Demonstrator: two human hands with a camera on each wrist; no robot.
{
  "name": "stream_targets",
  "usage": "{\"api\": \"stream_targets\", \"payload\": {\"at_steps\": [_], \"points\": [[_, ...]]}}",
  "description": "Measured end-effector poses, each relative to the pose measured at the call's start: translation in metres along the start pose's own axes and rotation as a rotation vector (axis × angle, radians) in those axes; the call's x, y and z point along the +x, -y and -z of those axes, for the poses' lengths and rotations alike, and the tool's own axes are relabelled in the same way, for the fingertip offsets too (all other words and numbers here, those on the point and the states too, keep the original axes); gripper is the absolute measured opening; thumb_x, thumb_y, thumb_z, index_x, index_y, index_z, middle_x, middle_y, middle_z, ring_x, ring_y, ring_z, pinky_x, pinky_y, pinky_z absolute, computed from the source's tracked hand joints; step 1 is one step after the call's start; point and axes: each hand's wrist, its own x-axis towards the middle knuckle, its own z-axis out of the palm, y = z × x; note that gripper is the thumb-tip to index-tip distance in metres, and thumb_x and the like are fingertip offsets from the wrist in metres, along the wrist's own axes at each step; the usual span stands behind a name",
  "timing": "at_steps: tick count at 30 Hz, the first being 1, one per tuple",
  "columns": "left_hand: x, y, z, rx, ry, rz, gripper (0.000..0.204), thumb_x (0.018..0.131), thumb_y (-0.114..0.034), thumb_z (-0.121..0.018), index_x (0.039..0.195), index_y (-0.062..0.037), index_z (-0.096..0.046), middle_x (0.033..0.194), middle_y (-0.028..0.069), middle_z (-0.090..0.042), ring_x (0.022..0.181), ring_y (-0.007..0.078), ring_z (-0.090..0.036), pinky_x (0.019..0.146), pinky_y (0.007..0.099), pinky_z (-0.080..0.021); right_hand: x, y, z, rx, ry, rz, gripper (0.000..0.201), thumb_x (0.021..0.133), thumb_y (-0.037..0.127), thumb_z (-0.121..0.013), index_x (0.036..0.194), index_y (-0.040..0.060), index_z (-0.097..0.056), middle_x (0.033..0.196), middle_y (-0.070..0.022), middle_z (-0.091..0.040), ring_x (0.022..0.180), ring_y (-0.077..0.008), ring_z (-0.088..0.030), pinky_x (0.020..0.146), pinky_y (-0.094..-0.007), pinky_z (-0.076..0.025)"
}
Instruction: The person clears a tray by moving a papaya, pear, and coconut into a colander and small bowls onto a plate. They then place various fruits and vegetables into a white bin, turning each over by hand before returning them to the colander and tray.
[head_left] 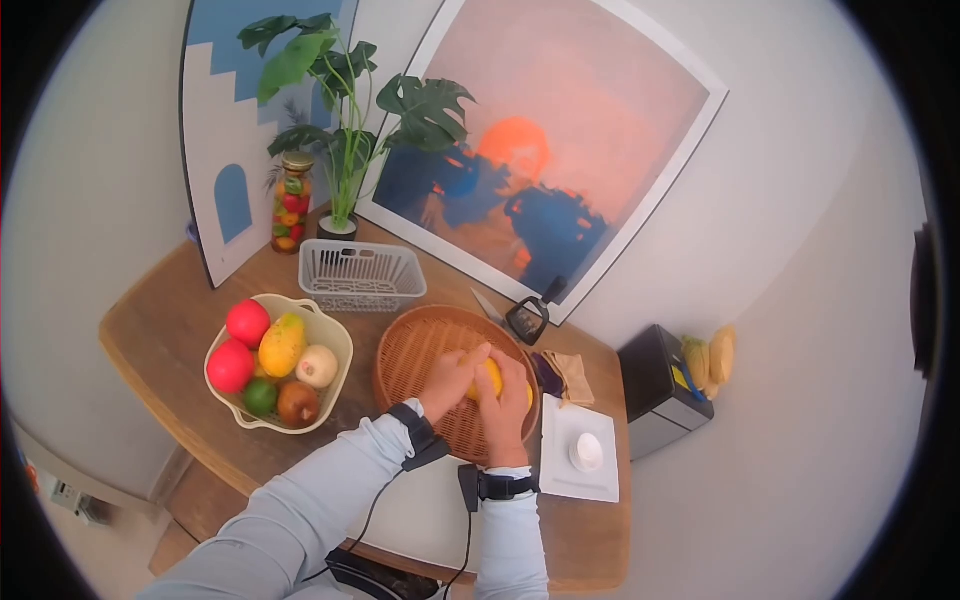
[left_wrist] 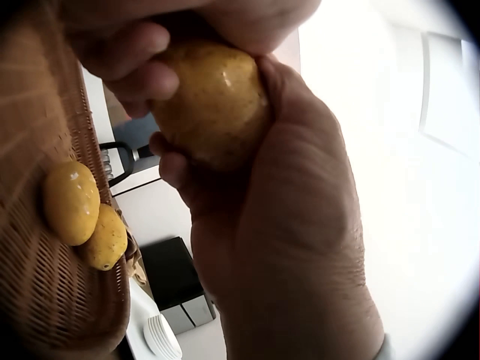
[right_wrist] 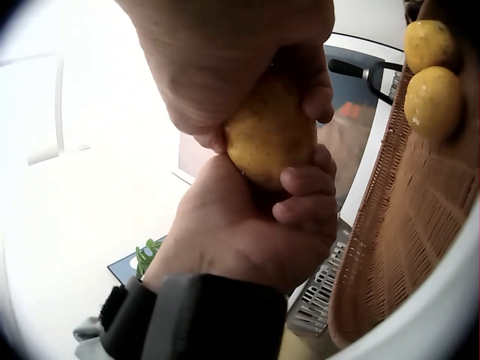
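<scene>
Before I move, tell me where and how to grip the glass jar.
Probably best round the middle of the jar, coming from the near side: it stands upright and slim, the plant crowds its lid, and a picture stands behind.

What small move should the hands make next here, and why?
Probably lower the yellow fruit gently into the woven basket: the left hand and right hand both hold it over the basket, and two similar yellow fruits lie there near the rim, with bare weave beside them.
</scene>
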Motion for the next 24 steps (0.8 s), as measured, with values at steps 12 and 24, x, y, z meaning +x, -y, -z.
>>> {"api": "stream_targets", "payload": {"at_steps": [12,24], "points": [[0.003,0.002,0.001,-0.072,-0.099,-0.033,0.036,0.095,-0.039,-0.063,0.106,-0.0054,-0.062,0.079,0.0044,-0.062,0.060,0.0101,-0.058,0.044,0.0229,-0.045,-0.007,-0.025,-0.016,0.149,0.004,-0.086,0.040,0.099,0.036,-0.058,0.119,0.0015,-0.060,0.100,-0.0089,-0.064,0.084,-0.0178,-0.063,0.068,-0.0301,-0.053],[0.000,-0.006,0.007,0.021,-0.026,0.065,0.051,0.091,-0.051,-0.063,0.108,-0.0034,-0.063,0.079,0.0095,-0.066,0.057,0.0170,-0.063,0.047,0.0276,-0.049,0.000,0.009,-0.001,0.066,0.056,-0.088,0.031,0.099,0.026,-0.058,0.117,0.0008,-0.062,0.110,-0.0176,-0.065,0.100,-0.0253,-0.063,0.088,-0.0337,-0.049]]}}
